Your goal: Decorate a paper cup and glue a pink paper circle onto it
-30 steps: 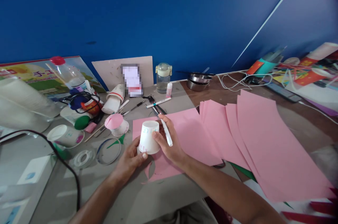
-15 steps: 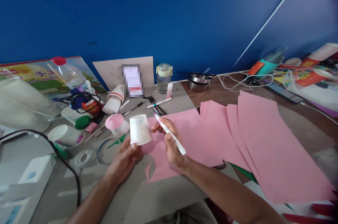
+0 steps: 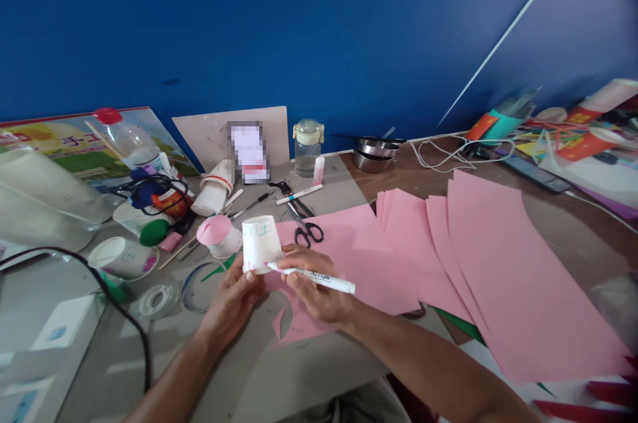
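Note:
A white paper cup (image 3: 261,247), upside down with green marks near its top and small pink marks low down, is held from below by my left hand (image 3: 238,296). Between the fingers of my right hand (image 3: 319,290) is a white marker (image 3: 329,281) lettered "Acrylic", its pink tip at the cup's lower right side. Beneath both hands lies pink paper (image 3: 353,257) with a piece cut out. Black-handled scissors (image 3: 309,234) rest on that paper, just behind my right hand.
At the left are a pink-topped cup (image 3: 219,235), a tape roll (image 3: 157,301), a bottle (image 3: 124,137) and a black cable. Behind stand a phone (image 3: 249,153) and a glass jar (image 3: 308,147). More pink sheets (image 3: 518,277) spread out to the right.
My right hand has turned the marker from pointing up and away to pointing left, bringing its tip down to the cup. The scissors behind my hand now show.

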Demonstrator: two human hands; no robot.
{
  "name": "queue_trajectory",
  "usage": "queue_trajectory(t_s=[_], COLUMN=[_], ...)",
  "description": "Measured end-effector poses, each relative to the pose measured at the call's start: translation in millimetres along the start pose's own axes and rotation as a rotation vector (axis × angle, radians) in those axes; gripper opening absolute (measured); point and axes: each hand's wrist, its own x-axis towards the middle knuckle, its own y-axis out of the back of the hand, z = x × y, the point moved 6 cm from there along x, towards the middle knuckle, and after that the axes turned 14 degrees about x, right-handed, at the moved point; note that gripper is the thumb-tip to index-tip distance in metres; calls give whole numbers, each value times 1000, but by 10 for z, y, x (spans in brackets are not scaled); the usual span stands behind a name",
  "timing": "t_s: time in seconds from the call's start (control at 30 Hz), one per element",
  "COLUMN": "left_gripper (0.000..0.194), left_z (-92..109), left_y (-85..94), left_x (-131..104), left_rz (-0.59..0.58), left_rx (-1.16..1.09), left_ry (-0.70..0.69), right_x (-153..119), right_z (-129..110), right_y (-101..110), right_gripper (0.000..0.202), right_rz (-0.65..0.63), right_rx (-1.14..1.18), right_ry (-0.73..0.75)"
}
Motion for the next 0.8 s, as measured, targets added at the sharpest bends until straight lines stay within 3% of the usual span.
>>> queue_trajectory(t_s=[0.8], left_gripper=[37], left_z=[17], left_y=[6], left_x=[0], left_rz=[42], left_rx=[5], left_ry=[-14], right_x=[-11], right_z=[57], right_y=[3], right_gripper=[21], right_rz=[29], right_rx=[-2], right_ry=[-44])
